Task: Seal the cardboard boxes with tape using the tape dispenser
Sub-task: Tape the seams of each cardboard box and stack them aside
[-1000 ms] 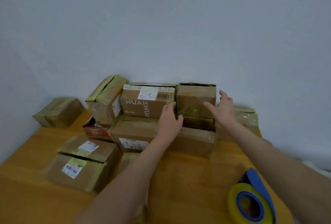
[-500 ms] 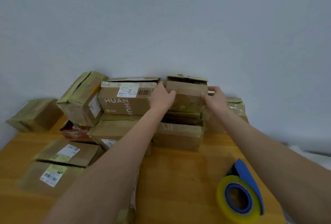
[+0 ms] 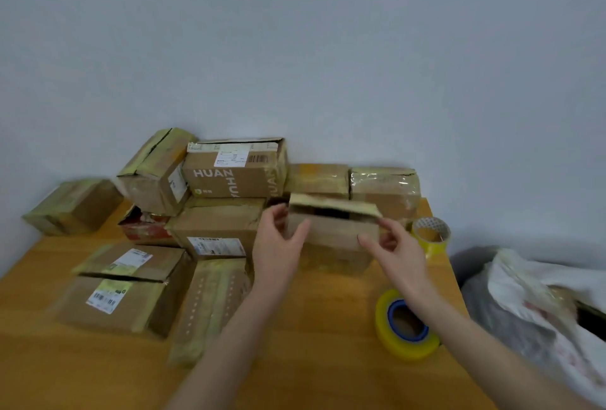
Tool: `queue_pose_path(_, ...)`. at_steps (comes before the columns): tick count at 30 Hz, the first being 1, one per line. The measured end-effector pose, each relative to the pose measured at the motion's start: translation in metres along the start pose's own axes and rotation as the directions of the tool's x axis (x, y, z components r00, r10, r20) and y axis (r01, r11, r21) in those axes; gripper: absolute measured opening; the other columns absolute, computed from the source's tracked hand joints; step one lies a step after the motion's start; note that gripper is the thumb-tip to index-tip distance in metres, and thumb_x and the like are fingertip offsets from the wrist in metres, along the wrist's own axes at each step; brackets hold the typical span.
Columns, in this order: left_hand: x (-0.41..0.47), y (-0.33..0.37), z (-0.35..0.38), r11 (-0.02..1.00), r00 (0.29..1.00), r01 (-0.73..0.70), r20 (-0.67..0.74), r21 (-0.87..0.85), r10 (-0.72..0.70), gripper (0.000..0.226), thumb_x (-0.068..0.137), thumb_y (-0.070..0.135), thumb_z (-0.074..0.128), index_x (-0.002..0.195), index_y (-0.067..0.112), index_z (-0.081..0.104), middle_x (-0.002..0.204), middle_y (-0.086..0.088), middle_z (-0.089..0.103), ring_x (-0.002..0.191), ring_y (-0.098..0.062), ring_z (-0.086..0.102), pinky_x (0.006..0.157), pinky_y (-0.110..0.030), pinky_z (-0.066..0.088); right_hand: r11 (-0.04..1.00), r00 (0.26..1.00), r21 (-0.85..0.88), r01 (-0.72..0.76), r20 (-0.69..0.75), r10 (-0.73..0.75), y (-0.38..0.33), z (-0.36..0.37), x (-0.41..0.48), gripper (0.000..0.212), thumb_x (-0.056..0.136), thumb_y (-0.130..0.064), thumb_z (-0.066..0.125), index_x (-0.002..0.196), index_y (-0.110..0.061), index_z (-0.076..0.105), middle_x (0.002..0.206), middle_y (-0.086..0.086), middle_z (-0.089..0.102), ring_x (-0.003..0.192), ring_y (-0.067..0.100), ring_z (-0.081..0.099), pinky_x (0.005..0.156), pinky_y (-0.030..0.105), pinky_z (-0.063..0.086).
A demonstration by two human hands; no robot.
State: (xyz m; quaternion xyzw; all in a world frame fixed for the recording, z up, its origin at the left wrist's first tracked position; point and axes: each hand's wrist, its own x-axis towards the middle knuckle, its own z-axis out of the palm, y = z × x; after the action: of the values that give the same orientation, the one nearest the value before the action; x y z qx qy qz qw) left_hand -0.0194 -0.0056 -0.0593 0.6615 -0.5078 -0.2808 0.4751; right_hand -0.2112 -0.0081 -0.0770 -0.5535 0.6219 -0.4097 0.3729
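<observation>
A small brown cardboard box (image 3: pixel 334 229) with its top flap ajar is held in the air in front of the pile, above the wooden table (image 3: pixel 311 311). My left hand (image 3: pixel 278 245) grips its left end, thumb on the front face. My right hand (image 3: pixel 393 252) pinches its right end. The tape dispenser (image 3: pixel 405 324), a yellow roll on a blue core, lies on the table under my right forearm. A second yellow tape roll (image 3: pixel 430 235) stands at the table's right edge.
Several taped cardboard boxes are piled against the wall, among them one marked HUAN (image 3: pixel 232 172). Two flat boxes with labels (image 3: pixel 121 281) lie at the left front. A grey bin with white bags (image 3: pixel 537 298) stands right of the table.
Both hands took the small box off the top of the pile and brought it down and towards me. Two taped boxes behind it and a second tape roll came into view.
</observation>
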Motion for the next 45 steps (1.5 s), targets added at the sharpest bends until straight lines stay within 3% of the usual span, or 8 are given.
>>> queue_pose_path(7, -0.082, -0.100, 0.004, 0.924, 0.973, -0.063, 0.231, 0.377, -0.028, 0.061, 0.093, 0.033, 0.059, 0.144, 0.043, 0.028, 0.137, 0.007, 0.041, 0.113, -0.009, 0.050, 0.091, -0.020, 0.044, 0.919, 0.975, -0.392, -0.033, 0.191, 0.117, 0.084, 0.025, -0.073, 0.074, 0.091, -0.052, 0.056, 0.152, -0.036, 0.018, 0.080, -0.018, 0.050, 0.068, 0.002, 0.053, 0.048, 0.016, 0.035)
queue_pose_path(11, -0.098, -0.124, 0.008, 0.844, 0.949, -0.161, 0.314, 0.511, -0.009, 0.047, 0.099, 0.036, 0.048, 0.145, 0.034, 0.038, 0.157, 0.002, 0.022, 0.135, -0.016, 0.039, 0.102, -0.024, 0.038, 0.817, 0.958, -0.575, 0.046, 0.256, 0.127, 0.103, 0.030, -0.084, 0.058, 0.094, -0.060, 0.040, 0.148, -0.048, 0.023, 0.142, 0.004, 0.047, 0.114, 0.018, 0.059, 0.077, 0.029, 0.055)
queue_pose_path(15, -0.103, -0.132, 0.007, 0.780, 0.900, -0.269, 0.435, 0.566, -0.006, 0.064, 0.094, 0.051, 0.048, 0.150, 0.033, 0.023, 0.162, 0.001, -0.003, 0.143, -0.016, 0.023, 0.105, -0.028, 0.038, 0.733, 0.945, -0.676, 0.077, 0.283, 0.162, 0.110, 0.027, -0.084, 0.057, 0.095, -0.063, 0.035, 0.148, -0.051, 0.019, 0.152, 0.005, 0.037, 0.117, 0.020, 0.058, 0.075, 0.029, 0.055)
queue_pose_path(21, -0.104, -0.132, 0.004, 0.772, 0.890, -0.266, 0.455, 0.578, -0.034, 0.069, 0.092, 0.049, 0.052, 0.151, 0.030, 0.020, 0.160, 0.004, -0.012, 0.145, -0.017, 0.019, 0.106, -0.031, 0.039, 0.805, 0.989, -0.589, -0.064, 0.071, 0.131, 0.124, -0.012, -0.057, 0.066, 0.088, -0.058, 0.057, 0.144, -0.026, 0.041, 0.138, 0.003, 0.045, 0.123, 0.023, 0.047, 0.091, 0.036, 0.048)
queue_pose_path(25, -0.098, -0.129, 0.007, 0.804, 0.887, -0.221, 0.457, 0.551, -0.069, 0.069, 0.091, 0.047, 0.056, 0.150, 0.031, 0.025, 0.160, 0.009, -0.003, 0.145, -0.017, 0.022, 0.109, -0.034, 0.036, 0.750, 0.836, -0.429, -0.503, -0.020, 0.549, 0.158, -0.055, -0.035, 0.093, 0.074, -0.055, 0.075, 0.143, -0.007, 0.035, 0.133, 0.019, 0.048, 0.110, 0.032, 0.052, 0.082, 0.042, 0.049)
queue_pose_path(28, -0.097, -0.128, 0.007, 0.818, 0.881, -0.201, 0.465, 0.539, -0.089, 0.070, 0.090, 0.047, 0.057, 0.150, 0.032, 0.024, 0.160, 0.012, -0.002, 0.144, -0.016, 0.024, 0.110, -0.035, 0.036, 0.744, 0.731, -0.210, -0.635, 0.149, 0.666, 0.170, -0.057, -0.029, 0.052, 0.070, -0.042, 0.082, 0.094, 0.000, 0.063, 0.076, 0.011, 0.062, 0.065, 0.023, 0.055, 0.062, 0.038, 0.045)
queue_pose_path(34, -0.095, -0.127, 0.006, 0.812, 0.849, -0.199, 0.511, 0.548, -0.136, 0.075, 0.091, 0.046, 0.056, 0.152, 0.030, 0.017, 0.157, 0.012, -0.014, 0.145, -0.019, 0.022, 0.113, -0.038, 0.034, 0.778, 0.772, -0.188, -0.599, 0.119, 0.624, 0.172, -0.040, -0.019, 0.024, 0.077, -0.010, 0.076, 0.070, -0.006, 0.054, 0.057, 0.008, 0.051, 0.051, 0.023, 0.047, 0.052, 0.034, 0.037)
queue_pose_path(45, -0.095, -0.121, 0.000, 0.834, 0.814, -0.185, 0.557, 0.519, -0.166, 0.075, 0.093, 0.033, 0.058, 0.153, 0.030, 0.012, 0.153, 0.016, -0.019, 0.147, -0.017, 0.012, 0.115, -0.037, 0.025, 0.570, 0.632, 0.277, -0.774, 0.406, 0.660, 0.144, -0.051, -0.017, 0.054, 0.070, -0.036, 0.082, 0.116, -0.016, 0.062, 0.111, 0.011, 0.069, 0.102, 0.030, 0.066, 0.090, 0.048, 0.054)
